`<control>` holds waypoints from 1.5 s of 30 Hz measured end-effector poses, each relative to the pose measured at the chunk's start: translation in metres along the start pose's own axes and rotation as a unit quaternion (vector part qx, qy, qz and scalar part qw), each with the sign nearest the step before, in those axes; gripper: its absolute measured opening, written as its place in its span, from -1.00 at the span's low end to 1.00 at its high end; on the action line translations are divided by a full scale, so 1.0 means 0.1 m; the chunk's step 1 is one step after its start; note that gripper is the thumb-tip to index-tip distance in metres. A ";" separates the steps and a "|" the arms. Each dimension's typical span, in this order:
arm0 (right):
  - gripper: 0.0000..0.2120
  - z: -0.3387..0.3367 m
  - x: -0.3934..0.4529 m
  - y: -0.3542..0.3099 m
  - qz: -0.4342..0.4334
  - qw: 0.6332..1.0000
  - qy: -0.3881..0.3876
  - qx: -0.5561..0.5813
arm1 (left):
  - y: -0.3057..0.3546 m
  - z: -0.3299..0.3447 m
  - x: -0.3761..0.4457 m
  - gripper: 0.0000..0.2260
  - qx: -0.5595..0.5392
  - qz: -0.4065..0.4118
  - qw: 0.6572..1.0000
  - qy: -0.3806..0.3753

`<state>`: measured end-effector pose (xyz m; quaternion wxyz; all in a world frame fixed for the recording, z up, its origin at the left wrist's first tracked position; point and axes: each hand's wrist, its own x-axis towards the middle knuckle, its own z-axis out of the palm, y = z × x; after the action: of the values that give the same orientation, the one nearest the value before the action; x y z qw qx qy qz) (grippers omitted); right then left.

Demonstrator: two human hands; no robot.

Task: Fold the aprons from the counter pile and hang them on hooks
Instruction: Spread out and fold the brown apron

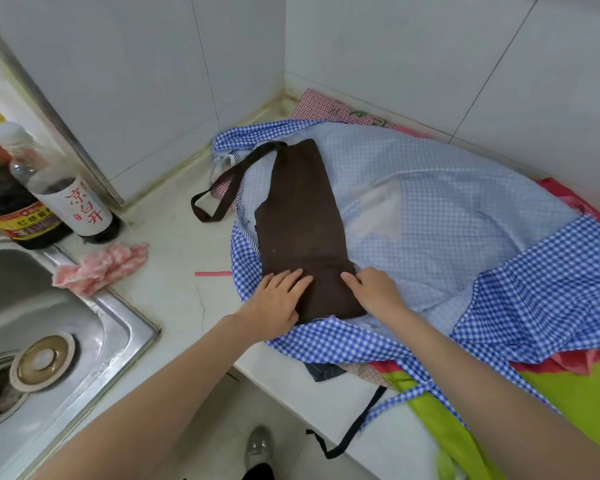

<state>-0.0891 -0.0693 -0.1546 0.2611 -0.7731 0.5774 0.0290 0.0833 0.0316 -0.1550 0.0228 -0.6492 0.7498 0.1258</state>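
A dark brown apron (300, 216) lies folded into a long narrow strip on top of a blue checked apron (447, 209) spread over the counter pile. Its brown neck strap (229, 183) loops off to the left. My left hand (278, 303) lies flat with straight fingers on the near left end of the brown strip. My right hand (374, 289) rests at the strip's near right edge, its fingers bent over the fabric; whether it pinches the cloth I cannot tell. Red, green and pink checked aprons (568, 389) show under the blue one.
A steel sink (49, 327) with a drain plug is at the left. Two bottles (66, 199) stand behind it, and a crumpled pink cloth (101, 268) lies by the sink rim. White tiled walls meet in the corner behind the pile. A dark strap (357, 427) hangs over the counter's front edge.
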 end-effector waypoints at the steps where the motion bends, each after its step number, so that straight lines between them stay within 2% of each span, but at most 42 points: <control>1: -0.55 -0.01 -0.02 -0.03 -0.002 1.000 0.004 -0.002 | -0.05 0.01 0.00 -0.43 0.007 0.004 0.999 -0.054; 3: -0.58 -0.01 -0.07 -0.08 -0.005 1.000 0.027 -0.012 | -0.16 0.01 -0.03 -0.41 0.011 0.005 0.995 -0.096; 5: -0.80 0.01 -0.13 -0.10 -0.046 0.995 0.081 -0.048 | -0.24 0.02 -0.09 -0.35 0.016 0.012 0.992 -0.126; 6: -0.79 0.03 -0.18 -0.10 -0.094 0.986 0.114 -0.078 | -0.27 0.02 -0.11 -0.32 0.019 0.015 0.991 -0.130; 7: -0.60 0.08 -0.21 -0.08 -0.153 0.973 0.117 -0.126 | -0.29 0.02 -0.14 -0.30 0.020 0.017 0.991 -0.129; 8: -0.42 0.11 -0.22 -0.04 -0.206 0.961 0.107 -0.150 | -0.30 0.03 -0.16 -0.30 0.020 0.020 0.992 -0.126; 10: -0.21 0.13 -0.21 0.06 -0.286 0.922 0.068 -0.251 | -0.33 0.05 -0.18 -0.26 0.015 0.030 0.992 -0.119; 12: -0.17 0.09 -0.20 0.13 -0.322 0.899 -0.002 -0.296 | -0.37 0.08 -0.21 -0.20 0.015 0.037 0.993 -0.112; 14: -0.20 0.00 -0.19 0.16 -0.294 0.894 -0.115 -0.318 | -0.40 0.07 -0.23 -0.21 -0.010 0.029 0.995 -0.099; 15: -0.18 -0.03 -0.17 0.17 -0.285 0.896 -0.136 -0.311 | -0.41 0.06 -0.23 -0.23 -0.031 0.022 0.995 -0.091; 17: -0.15 -0.07 -0.13 0.13 -0.289 0.905 -0.176 -0.259 | -0.42 0.01 -0.24 -0.32 -0.089 0.002 0.993 -0.081; 19: -0.20 -0.16 -0.07 0.07 -0.249 0.937 -0.206 -0.130 | -0.47 -0.06 -0.22 -0.50 -0.187 -0.043 0.980 -0.057; 21: -0.44 -0.25 0.03 0.00 -0.192 0.970 -0.147 0.026 | -0.53 -0.15 -0.15 -0.67 -0.292 -0.119 0.949 -0.027; 22: -0.57 -0.30 0.07 -0.05 -0.150 0.975 -0.118 0.112 | -0.55 -0.19 -0.12 -0.69 -0.332 -0.157 0.930 -0.017; 24: -0.66 -0.31 0.16 -0.14 -0.064 0.953 -0.107 0.275 | -0.62 -0.22 -0.05 -0.67 -0.387 -0.217 0.896 -0.010; 25: -0.68 -0.27 0.19 -0.18 -0.029 0.944 -0.108 0.311 | -0.65 -0.22 -0.02 -0.66 -0.406 -0.237 0.882 -0.006; 27: -0.68 -0.18 0.25 -0.28 0.010 0.957 -0.088 0.278 | -0.70 -0.20 0.03 -0.67 -0.412 -0.264 0.872 0.007; 28: -0.69 -0.12 0.29 -0.33 0.019 0.965 -0.073 0.250 | -0.73 -0.19 0.05 -0.69 -0.394 -0.272 0.878 0.020; 30: -0.70 -0.05 0.34 -0.39 0.014 0.983 -0.050 0.179 | -0.73 -0.21 0.05 -0.69 -0.296 -0.270 0.913 0.070; 31: -0.70 -0.03 0.37 -0.41 0.003 0.990 -0.042 0.135 | -0.71 -0.23 0.04 -0.64 -0.213 -0.242 0.940 0.110; 33: -0.69 -0.01 0.40 -0.46 -0.012 0.997 -0.029 0.064 | -0.71 -0.25 0.05 -0.47 -0.056 -0.121 0.981 0.145; 35: -0.67 0.02 0.41 -0.51 -0.014 1.000 -0.024 0.014 | -0.72 -0.22 0.11 -0.33 0.038 -0.001 0.997 0.073; 36: -0.67 0.04 0.42 -0.53 -0.011 1.000 -0.022 -0.007 | -0.73 -0.19 0.15 -0.28 0.062 0.020 0.998 0.022; 38: -0.69 0.07 0.40 -0.57 -0.010 1.000 0.001 -0.029 | -0.80 -0.14 0.23 -0.24 0.051 0.003 0.997 -0.052; 40: -0.68 0.11 0.39 -0.54 -0.022 0.998 0.055 0.008 | -0.87 -0.12 0.28 -0.23 -0.007 -0.016 0.996 -0.087; 42: -0.60 0.13 0.29 -0.50 -0.105 0.987 0.115 0.028 | -0.91 -0.12 0.28 -0.23 -0.045 -0.014 0.994 -0.098; 44: -0.47 0.16 0.24 -0.37 -0.235 0.959 0.149 -0.051 | -0.95 -0.13 0.27 -0.27 -0.071 -0.005 0.994 -0.088; 45: -0.38 0.17 0.24 -0.28 -0.287 0.940 0.142 -0.116 | -0.97 -0.13 0.27 -0.30 -0.084 -0.003 0.993 -0.079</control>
<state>-0.0514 -0.0779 -0.1672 0.0823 -0.9269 0.3550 -0.0904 0.1759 -0.0094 -0.1628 0.0276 -0.6388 0.7309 0.2388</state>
